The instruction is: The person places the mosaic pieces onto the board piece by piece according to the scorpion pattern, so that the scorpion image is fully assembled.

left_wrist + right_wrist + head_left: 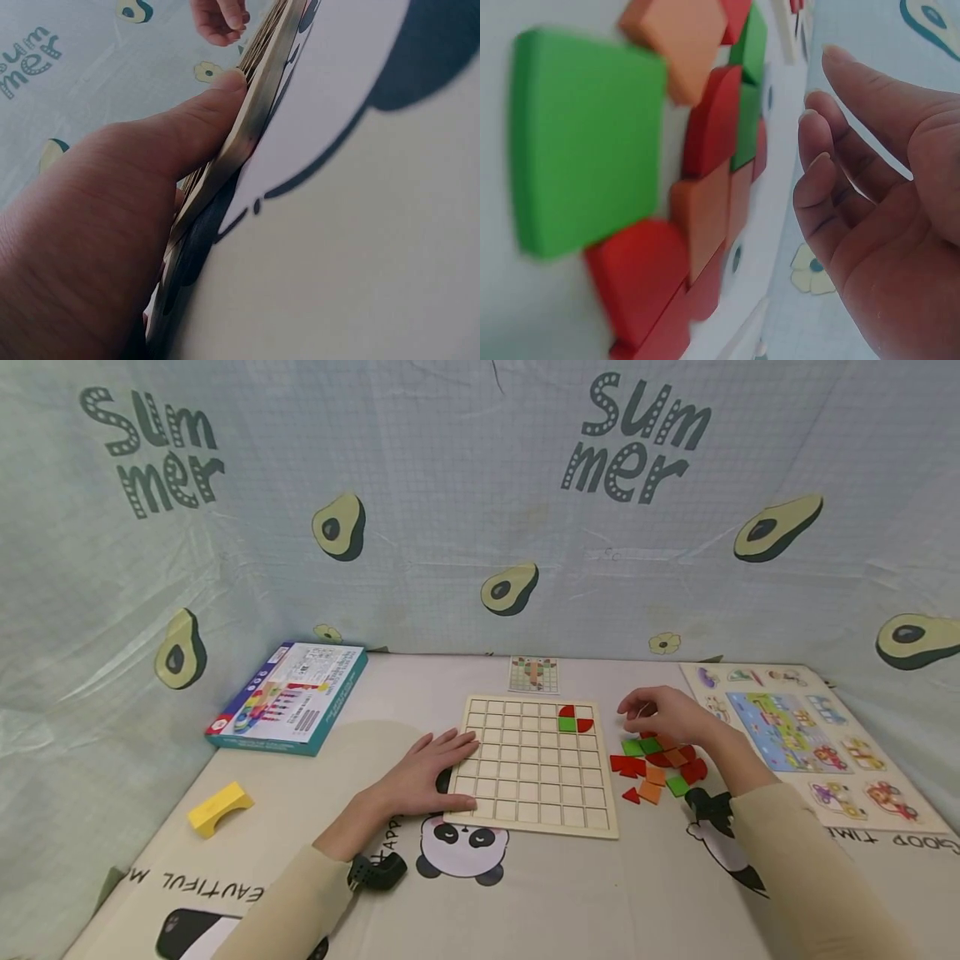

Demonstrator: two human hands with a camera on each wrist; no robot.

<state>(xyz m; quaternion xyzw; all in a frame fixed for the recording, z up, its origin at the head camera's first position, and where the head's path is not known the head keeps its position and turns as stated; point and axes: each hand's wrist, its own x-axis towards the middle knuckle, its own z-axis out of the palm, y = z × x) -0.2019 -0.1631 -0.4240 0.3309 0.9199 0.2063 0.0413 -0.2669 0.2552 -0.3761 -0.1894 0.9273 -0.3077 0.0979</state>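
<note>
A wooden grid board [532,768] lies at the middle of the table, with two red quarter-round pieces [584,725] and a green square [567,724] set in its upper right cells. My left hand [431,774] rests spread along the board's left side, its thumb over the edge in the left wrist view. Above a loose pile of red, green and orange pieces [655,776] right of the board hovers my right hand [667,714]. Its fingers [817,139] are loosely bent, with nothing between them and the thumb in the right wrist view.
A small pattern card [534,675] lies just behind the board. To the right is a picture puzzle board [806,735]. On the left are a flat coloured box [288,693] and a yellow arch block [220,808]. A printed cloth wall [450,510] closes off the back.
</note>
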